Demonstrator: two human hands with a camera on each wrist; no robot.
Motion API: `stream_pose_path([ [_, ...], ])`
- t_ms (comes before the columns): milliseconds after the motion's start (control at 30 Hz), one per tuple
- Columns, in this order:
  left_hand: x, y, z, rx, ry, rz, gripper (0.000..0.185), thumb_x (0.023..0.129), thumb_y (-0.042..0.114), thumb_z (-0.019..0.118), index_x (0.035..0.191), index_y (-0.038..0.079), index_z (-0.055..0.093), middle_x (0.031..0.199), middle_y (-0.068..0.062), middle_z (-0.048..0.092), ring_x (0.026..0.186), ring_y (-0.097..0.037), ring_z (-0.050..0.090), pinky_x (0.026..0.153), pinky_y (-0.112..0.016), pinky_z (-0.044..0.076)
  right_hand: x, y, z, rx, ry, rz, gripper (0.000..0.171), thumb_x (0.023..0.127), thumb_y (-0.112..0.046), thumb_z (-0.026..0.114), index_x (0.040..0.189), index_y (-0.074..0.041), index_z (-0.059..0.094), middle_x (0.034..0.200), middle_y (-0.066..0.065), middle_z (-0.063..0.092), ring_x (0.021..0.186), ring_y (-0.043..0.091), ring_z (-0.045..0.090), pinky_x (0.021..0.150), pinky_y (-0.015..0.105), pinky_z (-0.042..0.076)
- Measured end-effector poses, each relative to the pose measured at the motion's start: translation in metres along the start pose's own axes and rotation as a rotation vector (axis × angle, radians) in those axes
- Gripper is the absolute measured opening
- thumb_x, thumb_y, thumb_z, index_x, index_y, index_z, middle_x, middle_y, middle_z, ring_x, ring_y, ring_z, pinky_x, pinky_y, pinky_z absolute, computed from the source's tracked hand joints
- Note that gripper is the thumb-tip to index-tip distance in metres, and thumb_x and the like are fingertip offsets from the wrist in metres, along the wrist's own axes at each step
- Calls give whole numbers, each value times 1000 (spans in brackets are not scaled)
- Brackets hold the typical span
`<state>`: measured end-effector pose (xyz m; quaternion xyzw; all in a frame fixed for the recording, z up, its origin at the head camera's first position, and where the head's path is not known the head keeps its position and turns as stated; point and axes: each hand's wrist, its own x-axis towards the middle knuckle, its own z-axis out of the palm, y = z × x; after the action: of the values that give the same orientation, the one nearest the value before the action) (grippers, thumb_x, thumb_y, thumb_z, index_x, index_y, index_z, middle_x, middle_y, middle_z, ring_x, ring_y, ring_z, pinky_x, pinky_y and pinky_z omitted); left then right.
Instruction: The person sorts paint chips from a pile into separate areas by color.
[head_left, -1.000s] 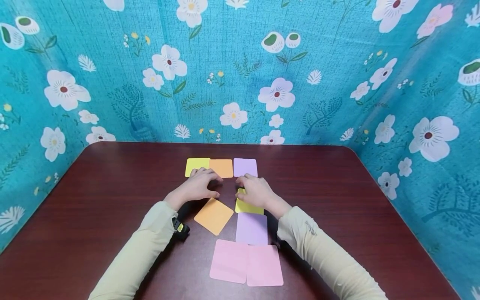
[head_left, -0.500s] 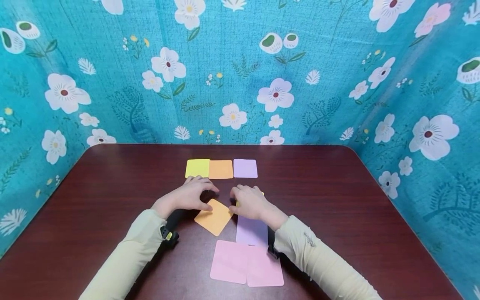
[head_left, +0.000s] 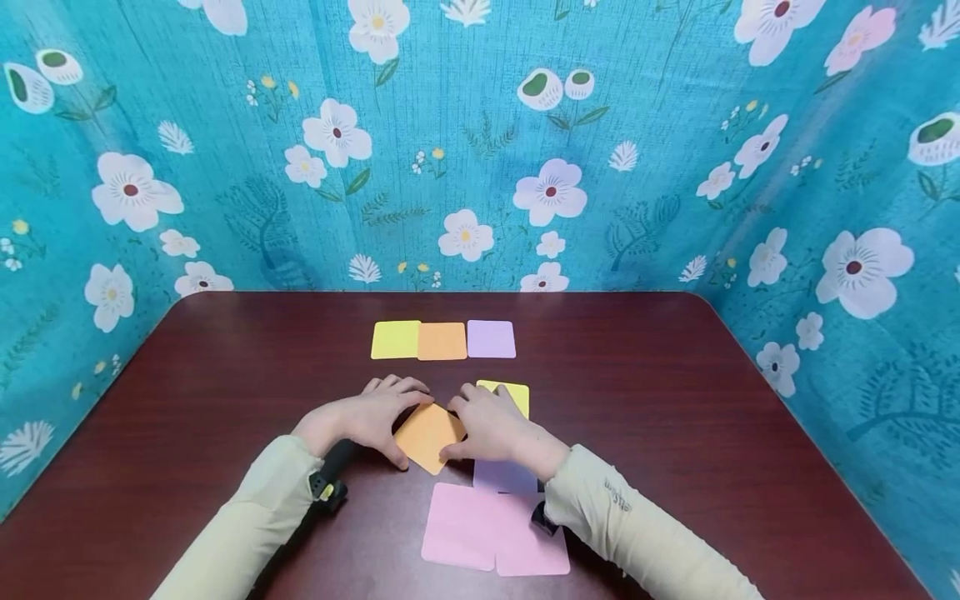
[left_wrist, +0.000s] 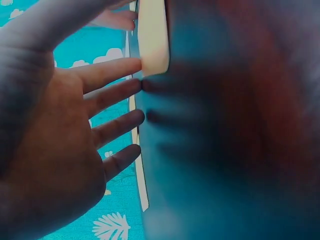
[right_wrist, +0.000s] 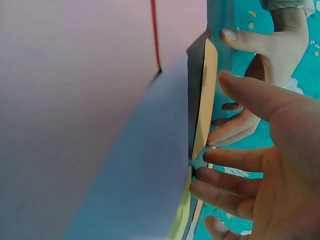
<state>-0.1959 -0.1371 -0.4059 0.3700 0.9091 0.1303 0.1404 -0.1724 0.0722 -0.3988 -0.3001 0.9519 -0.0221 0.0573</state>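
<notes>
A tilted orange card (head_left: 429, 435) lies on the dark wood table (head_left: 225, 375), between my two hands. My left hand (head_left: 367, 415) touches its left edges with straight fingers and thumb. In the left wrist view the fingers (left_wrist: 115, 80) are spread, and the index tip meets the card (left_wrist: 152, 40). My right hand (head_left: 486, 425) touches the card's right side and holds nothing. In the right wrist view its thumb (right_wrist: 250, 92) and fingers reach toward the card's edge (right_wrist: 205, 100). Just beyond the right hand lies a yellow card (head_left: 512, 393), partly covered by it.
Yellow (head_left: 395, 340), orange (head_left: 442, 341) and purple (head_left: 491, 339) cards lie in a row farther back. A purple card (head_left: 504, 477) lies partly under my right wrist. Two pink cards (head_left: 459, 525) lie side by side near the front edge. Floral blue cloth (head_left: 480, 167) walls the table.
Both hands drew back from the far row toward me and closed in on the tilted orange card. The right hand slid off most of the yellow card.
</notes>
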Motion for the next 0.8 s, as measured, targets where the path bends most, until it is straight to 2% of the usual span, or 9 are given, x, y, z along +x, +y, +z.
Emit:
stream_pose_path([
  [233, -2, 5, 9, -8, 50, -25, 79, 56, 41, 80, 123, 15, 49, 127, -2, 43, 114, -23, 36, 90, -47, 30, -3, -5, 5, -52, -8, -8, 71, 63, -70, 63, 110, -16, 60, 102, 1, 51, 92, 18, 51, 80, 42, 37],
  [533, -1, 6, 12, 2, 85, -46, 74, 56, 42, 80, 118, 15, 50, 124, -1, 44, 112, -21, 37, 89, -45, 29, -2, -7, 3, -79, -3, 0, 68, 63, -65, 67, 110, -16, 59, 103, 1, 50, 93, 19, 49, 78, 39, 36],
  [800, 1, 8, 10, -7, 111, -37, 74, 54, 42, 81, 111, 9, 47, 121, -6, 43, 109, -23, 37, 86, -45, 28, 1, -9, 3, -71, -5, -11, 65, 63, -65, 67, 104, -15, 60, 101, 1, 50, 91, 18, 50, 78, 37, 37],
])
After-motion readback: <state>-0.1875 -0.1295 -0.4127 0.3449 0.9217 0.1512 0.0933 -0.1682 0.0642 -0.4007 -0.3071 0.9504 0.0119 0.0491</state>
